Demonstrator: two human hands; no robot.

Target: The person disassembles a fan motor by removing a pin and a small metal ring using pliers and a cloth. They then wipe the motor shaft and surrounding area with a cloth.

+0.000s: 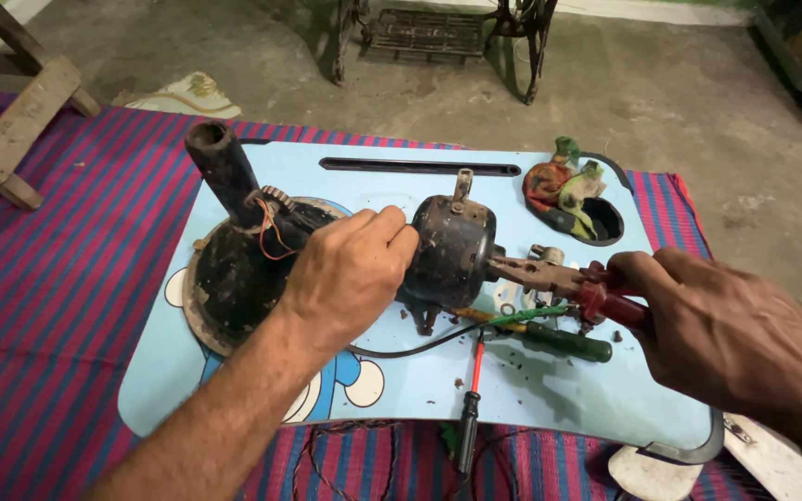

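A dirty black fan motor [452, 249] lies on a light-blue lap table [382, 380], joined to a round black base with an upright neck [225, 167]. My left hand [350, 269] grips the motor's left side and steadies it. My right hand [717, 334] is closed on the red handles of rusty pliers [549, 276], whose jaws bite the motor's shaft at its right end. Orange wires [271, 232] loop between neck and motor.
A green-handled screwdriver [563, 341] and a thin red-and-black tester [473, 390] lie in front of the motor. A bundle of coloured rags [563, 186] sits in the table's cup hole. Striped red-blue cloth [58, 306] covers the floor; a wooden stool [11, 121] stands far left.
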